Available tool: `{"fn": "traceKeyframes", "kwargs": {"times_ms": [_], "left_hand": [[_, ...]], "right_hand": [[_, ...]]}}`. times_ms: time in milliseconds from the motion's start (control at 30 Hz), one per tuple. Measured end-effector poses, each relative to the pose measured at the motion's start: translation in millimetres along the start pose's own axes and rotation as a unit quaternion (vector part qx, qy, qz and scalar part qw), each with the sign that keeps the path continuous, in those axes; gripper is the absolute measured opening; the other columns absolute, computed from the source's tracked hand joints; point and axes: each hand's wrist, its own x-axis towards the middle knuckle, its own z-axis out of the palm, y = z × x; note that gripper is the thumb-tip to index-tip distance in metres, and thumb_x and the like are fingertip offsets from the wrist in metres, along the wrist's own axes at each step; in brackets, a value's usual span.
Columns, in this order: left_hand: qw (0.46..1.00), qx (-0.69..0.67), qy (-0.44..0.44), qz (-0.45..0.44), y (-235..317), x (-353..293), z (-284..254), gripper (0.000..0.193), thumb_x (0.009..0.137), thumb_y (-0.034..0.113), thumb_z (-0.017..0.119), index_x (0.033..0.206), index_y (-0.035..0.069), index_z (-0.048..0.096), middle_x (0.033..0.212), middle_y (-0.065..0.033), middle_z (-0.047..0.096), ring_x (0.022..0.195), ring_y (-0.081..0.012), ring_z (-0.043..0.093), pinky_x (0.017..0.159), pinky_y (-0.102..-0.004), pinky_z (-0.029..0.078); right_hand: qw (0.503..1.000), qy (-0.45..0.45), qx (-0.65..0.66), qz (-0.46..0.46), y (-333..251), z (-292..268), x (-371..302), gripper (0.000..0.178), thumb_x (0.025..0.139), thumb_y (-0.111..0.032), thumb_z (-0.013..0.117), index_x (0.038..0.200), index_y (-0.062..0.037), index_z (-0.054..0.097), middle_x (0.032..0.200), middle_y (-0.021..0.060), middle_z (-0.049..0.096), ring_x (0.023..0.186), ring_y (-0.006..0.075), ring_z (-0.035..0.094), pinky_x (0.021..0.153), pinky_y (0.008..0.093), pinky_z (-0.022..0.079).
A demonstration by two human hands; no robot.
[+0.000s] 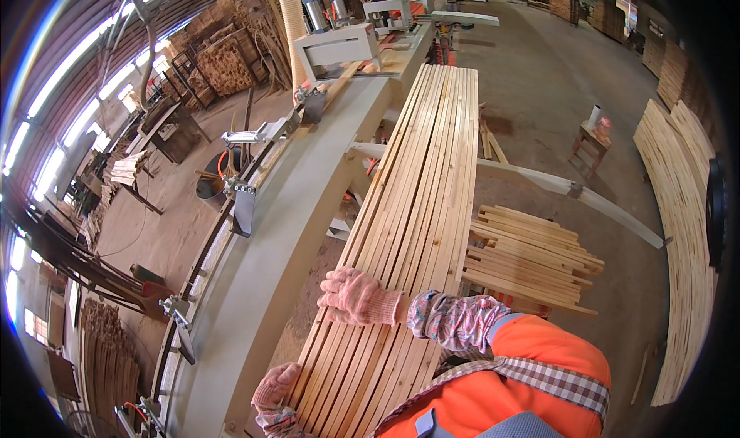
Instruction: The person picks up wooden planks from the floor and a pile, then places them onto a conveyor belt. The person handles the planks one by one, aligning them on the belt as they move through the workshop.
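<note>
Long pale wooden strips lie side by side in a wide stack that runs away from me. My right hand, in a pink knit glove, reaches across the stack. Its fingers are bent over the strips at the left edge and closed on them. Lower down, at the near left side, my left hand wears a similar glove and is closed against the edge of the same strips. Its thumb and part of its grip are hidden.
A long grey machine bed with metal clamps runs along the left. Shorter strips are piled low at the right, beyond which stands a tall board stack. A pale rail crosses behind. A small stool stands farther off.
</note>
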Motion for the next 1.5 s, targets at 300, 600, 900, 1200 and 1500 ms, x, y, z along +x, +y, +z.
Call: {"fn": "traceKeyframes", "kwargs": {"times_ms": [300, 600, 900, 1200, 1500], "left_hand": [[0.993, -0.099, -0.04, -0.054, -11.4, 4.0, -0.7, 0.056, 0.09, 0.05, 0.055, 0.116, 0.001, 0.065, 0.098, -0.0082, 0.069, 0.087, -0.0169, 0.063, 0.081, -0.0316, 0.05], [0.998, -0.003, -0.008, 0.055, -10.1, -7.7, 0.7, 0.053, 0.091, 0.048, 0.053, 0.112, 0.001, 0.066, 0.097, -0.0067, 0.07, 0.088, -0.0161, 0.063, 0.083, -0.0316, 0.049], [0.988, 0.022, 0.076, 0.135, -18.4, -3.4, 2.2, 0.051, 0.088, 0.047, 0.058, 0.113, 0.004, 0.067, 0.09, -0.0092, 0.07, 0.081, -0.0175, 0.065, 0.078, -0.0303, 0.05], [0.978, 0.015, 0.205, 0.036, 15.5, -39.4, -12.0, 0.052, 0.088, 0.05, 0.058, 0.116, 0.008, 0.066, 0.086, -0.0065, 0.071, 0.079, -0.018, 0.067, 0.076, -0.0314, 0.051], [0.962, 0.061, 0.227, 0.141, 94.7, -93.3, 10.4, 0.043, 0.086, 0.037, 0.065, 0.115, 0.005, 0.065, 0.095, -0.0145, 0.07, 0.089, -0.0238, 0.067, 0.081, -0.0341, 0.05]], "right_hand": [[1.0, -0.008, 0.022, -0.013, 1.1, 6.5, -0.4, 0.04, 0.087, -0.046, 0.061, 0.115, -0.0192, 0.067, 0.133, 0.01, 0.055, 0.129, 0.0321, 0.045, 0.11, 0.0483, 0.033], [0.994, -0.112, -0.007, -0.017, -2.9, -3.5, 2.3, 0.053, 0.09, -0.057, 0.051, 0.129, -0.0218, 0.059, 0.139, 0.008, 0.051, 0.136, 0.0279, 0.038, 0.115, 0.0437, 0.022], [0.998, -0.063, -0.018, -0.008, -4.2, -2.7, 7.4, 0.049, 0.088, -0.057, 0.054, 0.118, -0.0199, 0.065, 0.111, 0.0037, 0.061, 0.115, 0.0235, 0.051, 0.107, 0.0413, 0.032], [0.997, -0.072, 0.008, -0.002, -2.8, -7.9, 10.0, 0.044, 0.085, -0.055, 0.059, 0.104, -0.0181, 0.07, 0.097, 0.0037, 0.061, 0.104, 0.023, 0.055, 0.1, 0.0392, 0.038], [0.998, -0.068, -0.004, 0.002, -3.1, 0.6, 10.5, 0.045, 0.086, -0.056, 0.058, 0.108, -0.0173, 0.068, 0.1, 0.003, 0.06, 0.107, 0.0224, 0.053, 0.102, 0.0365, 0.036]]}}
